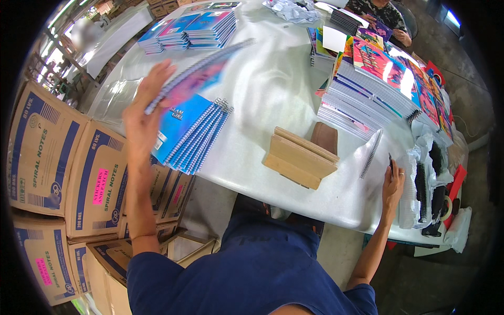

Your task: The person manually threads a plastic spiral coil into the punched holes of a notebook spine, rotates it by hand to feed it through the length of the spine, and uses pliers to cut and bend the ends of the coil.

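My left hand grips a spiral notebook by its bound edge, holding it tilted above the table; it is smeared by motion. Just below lies a fanned stack of blue spiral notebooks, some coil ends sticking out at its far right corner. Over at the table's right side, my right hand is closed, with a small dark thing at its fingertips that I cannot make out. A thin spiral coil lies left of that hand. Black coils in white wrapping are to its right.
A brown wooden block stand sits mid-table near the front edge. Piles of punched sheets with colourful covers fill the right. Blue notebook stacks stand far left. Cartons crowd the left side. Another person sits across the table.
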A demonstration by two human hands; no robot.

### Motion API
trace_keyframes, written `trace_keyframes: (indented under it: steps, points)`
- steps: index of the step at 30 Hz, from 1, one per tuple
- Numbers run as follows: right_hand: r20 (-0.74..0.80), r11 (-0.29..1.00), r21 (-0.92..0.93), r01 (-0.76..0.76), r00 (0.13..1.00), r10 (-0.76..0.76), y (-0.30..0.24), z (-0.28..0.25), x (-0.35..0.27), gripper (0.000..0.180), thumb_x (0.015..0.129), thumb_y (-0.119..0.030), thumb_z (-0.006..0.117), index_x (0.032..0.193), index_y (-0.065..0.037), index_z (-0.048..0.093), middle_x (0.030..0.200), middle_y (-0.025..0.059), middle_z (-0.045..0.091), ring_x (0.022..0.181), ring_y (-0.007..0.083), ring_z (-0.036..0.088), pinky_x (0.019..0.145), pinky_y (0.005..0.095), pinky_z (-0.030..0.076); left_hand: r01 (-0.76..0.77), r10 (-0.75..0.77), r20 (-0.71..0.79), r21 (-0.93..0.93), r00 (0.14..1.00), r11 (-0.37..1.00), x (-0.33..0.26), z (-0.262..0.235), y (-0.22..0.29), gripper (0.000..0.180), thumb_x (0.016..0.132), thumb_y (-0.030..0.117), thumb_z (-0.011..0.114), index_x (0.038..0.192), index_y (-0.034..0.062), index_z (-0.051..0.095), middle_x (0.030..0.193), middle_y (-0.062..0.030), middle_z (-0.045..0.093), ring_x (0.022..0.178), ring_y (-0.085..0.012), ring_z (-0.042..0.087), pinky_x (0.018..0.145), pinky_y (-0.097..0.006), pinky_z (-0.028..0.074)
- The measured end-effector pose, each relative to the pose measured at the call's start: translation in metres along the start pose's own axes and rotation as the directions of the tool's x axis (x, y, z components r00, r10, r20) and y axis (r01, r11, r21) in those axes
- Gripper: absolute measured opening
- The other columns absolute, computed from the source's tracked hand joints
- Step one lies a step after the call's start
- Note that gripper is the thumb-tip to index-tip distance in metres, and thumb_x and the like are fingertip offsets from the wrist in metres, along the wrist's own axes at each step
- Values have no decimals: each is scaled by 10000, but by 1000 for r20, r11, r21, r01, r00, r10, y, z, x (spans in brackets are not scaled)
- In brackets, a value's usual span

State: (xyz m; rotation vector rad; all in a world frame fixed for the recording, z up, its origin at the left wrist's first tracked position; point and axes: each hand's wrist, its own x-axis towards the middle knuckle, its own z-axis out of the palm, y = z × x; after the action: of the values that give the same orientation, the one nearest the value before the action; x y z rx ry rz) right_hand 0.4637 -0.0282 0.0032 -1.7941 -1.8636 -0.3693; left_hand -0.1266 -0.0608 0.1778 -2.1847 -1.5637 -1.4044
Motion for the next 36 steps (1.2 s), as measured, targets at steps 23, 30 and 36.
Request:
trace_keyframes:
  steps: [23,30,36]
  points:
    - [-561,295,617,730,670,-487,-466,0,86,374,748,-157,752,1098,-57,665,1167,139,644,1097,295,613,949,396,487,507,-315,399,-638,861,580,-11,-43,-145,747,943,427,580,1528,98,251,1529,-104,356,1379,-268,379,1131,-424,311]
    - [-78,210,747,631,396,-915,-427,-2,54,295,787,-182,698,1077,-127,713,1298,105,592,1286,289,479,1112,547,292,592,-366,704,-96,609,800,-61,-55,-193,681,837,361,717,1422,104,483,1556,-168,302,1473,-241,198,1157,-380,205]
    - [-423,781,446,436,872,-245,-213,-58,192,307,813,-52,699,1120,-57,683,1054,134,708,945,302,682,850,374,517,474,-247,651,-196,718,859,-57,-32,-203,555,860,208,689,1390,154,532,1518,-196,365,1465,-265,233,1147,-336,232]
